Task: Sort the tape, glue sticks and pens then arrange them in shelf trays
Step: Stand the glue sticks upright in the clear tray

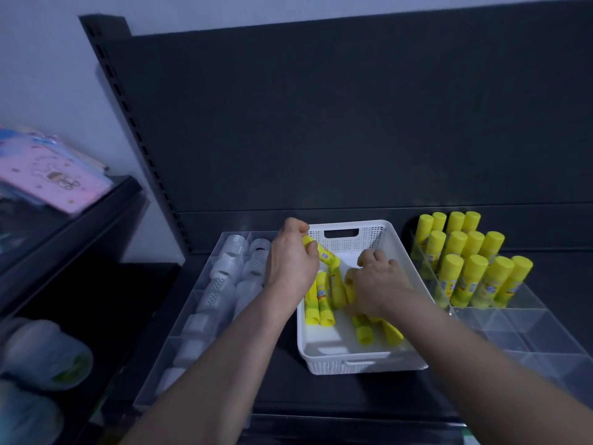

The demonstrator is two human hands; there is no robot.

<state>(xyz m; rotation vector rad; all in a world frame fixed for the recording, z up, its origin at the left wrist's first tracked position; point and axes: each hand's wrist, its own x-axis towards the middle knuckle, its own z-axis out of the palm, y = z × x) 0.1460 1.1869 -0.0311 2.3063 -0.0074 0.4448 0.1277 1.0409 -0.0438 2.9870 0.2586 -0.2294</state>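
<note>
Your right hand [373, 284] covers several of the loose sticks [324, 300] in the basket [340, 361]. Its fingers curl down among them, but the back of the hand hides whether they grip one. Your left hand [290, 261] pinches a glue stick [324, 253] between thumb and fingertips, which cover part of its upper end. The tape rolls [224, 274] in the left tray [179, 332] are pale and blurred, too soft to count. Things at the far left edge are cut off and smeared.

The held glue stick is over the basket's far left corner, its long axis slanting from upper left down to lower right. The loose sticks lie flat on the basket floor, mostly running near to far. In the right tray [529, 319] the upright sticks [465, 261] stand in rows, caps up, leaning slightly.

The basket sits between the two trays on a dark shelf [288, 396], with a dark back panel [321, 123] behind. A pink packet [54, 175] lies on a side shelf at left.
</note>
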